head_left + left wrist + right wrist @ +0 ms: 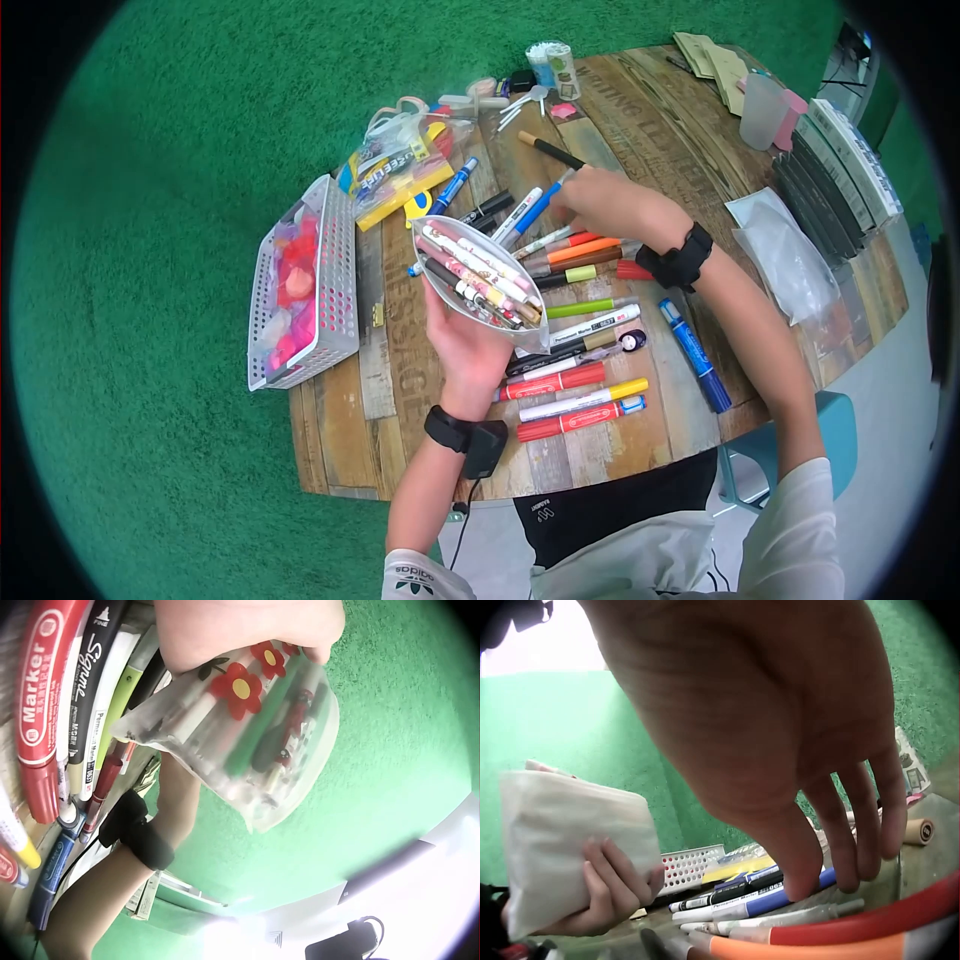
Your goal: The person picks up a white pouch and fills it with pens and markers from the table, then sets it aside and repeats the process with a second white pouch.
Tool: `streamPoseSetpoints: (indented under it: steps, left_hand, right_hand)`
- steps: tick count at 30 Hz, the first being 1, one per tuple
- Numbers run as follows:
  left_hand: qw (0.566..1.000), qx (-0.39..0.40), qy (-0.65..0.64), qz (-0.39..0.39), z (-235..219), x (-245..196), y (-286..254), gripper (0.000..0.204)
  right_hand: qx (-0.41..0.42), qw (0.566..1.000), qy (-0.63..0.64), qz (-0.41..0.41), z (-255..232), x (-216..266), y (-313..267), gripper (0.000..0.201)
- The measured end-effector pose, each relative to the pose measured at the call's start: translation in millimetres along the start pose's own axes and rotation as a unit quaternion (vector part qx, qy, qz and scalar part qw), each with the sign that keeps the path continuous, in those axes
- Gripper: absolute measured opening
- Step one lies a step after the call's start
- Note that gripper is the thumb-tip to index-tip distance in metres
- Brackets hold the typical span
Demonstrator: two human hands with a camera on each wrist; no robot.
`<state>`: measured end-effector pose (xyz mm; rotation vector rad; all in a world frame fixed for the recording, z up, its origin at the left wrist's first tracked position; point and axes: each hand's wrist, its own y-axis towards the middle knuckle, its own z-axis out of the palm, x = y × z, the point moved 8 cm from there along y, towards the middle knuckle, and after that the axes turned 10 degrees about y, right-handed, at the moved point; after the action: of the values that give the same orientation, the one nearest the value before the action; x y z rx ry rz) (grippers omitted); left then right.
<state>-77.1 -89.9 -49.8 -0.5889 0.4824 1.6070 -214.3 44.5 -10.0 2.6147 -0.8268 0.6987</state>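
My left hand [470, 350] grips a translucent zip pouch [296, 765] with red flowers on it, its mouth spread wide toward the head camera. Several patterned pens [475, 262] lie inside the pouch. The fingers curl along the pouch's side in the right wrist view. My right hand [620, 205] is over the far part of the pens, its fingers pointing down and apart in the right wrist view. Its thumb tip overlaps a blue-capped white marker [780, 901] there. Just beyond the fingers lies a black pen with a tan end [552, 150].
Markers in many colours cover the table's middle, including red markers [570, 421] and a blue marker [694, 355] at the right. A white basket [340, 290] of colourful items stands left. Plastic packaging [395, 165], cups [762, 110], dark folders [815, 200] and a clear bag [780, 255] surround them.
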Motion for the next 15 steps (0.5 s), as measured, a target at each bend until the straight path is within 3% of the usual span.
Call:
streamPoseSetpoints:
  steps: [2, 4, 10, 11, 13, 14, 15]
  left_hand:
    - [1.0, -0.009, 0.0, -0.001, 2, 0, -1, 0.062]
    - [1.0, -0.019, 0.001, -0.002, 0, 0, -1, 0.062]
    - [0.999, -0.03, -0.023, -0.006, 1, -2, -1, 0.052]
    - [0.998, 0.001, -0.054, -0.013, 3, -1, 0, 0.053]
    - [0.992, 0.064, -0.107, -0.027, 7, 0, 0, 0.057]
    - [0.992, 0.063, -0.108, -0.025, 6, -1, 0, 0.057]
    - [0.992, 0.062, -0.102, -0.029, 7, -1, 0, 0.057]
  right_hand:
    - [0.0, 1.0, 0.007, -0.014, 3, 3, 1, 0.013]
    - [0.067, 0.997, 0.017, 0.034, 10, 3, 2, 0.015]
    - [0.104, 0.994, 0.022, -0.002, 5, 13, 0, 0.011]
    - [0.106, 0.994, 0.023, -0.006, 1, 16, 1, 0.011]
    - [0.001, 0.995, 0.079, -0.056, -30, 30, 3, 0.01]
    - [0.003, 0.995, 0.079, -0.058, -37, 34, 3, 0.01]
    - [-0.067, 0.991, 0.08, -0.084, -58, 43, 2, 0.013]
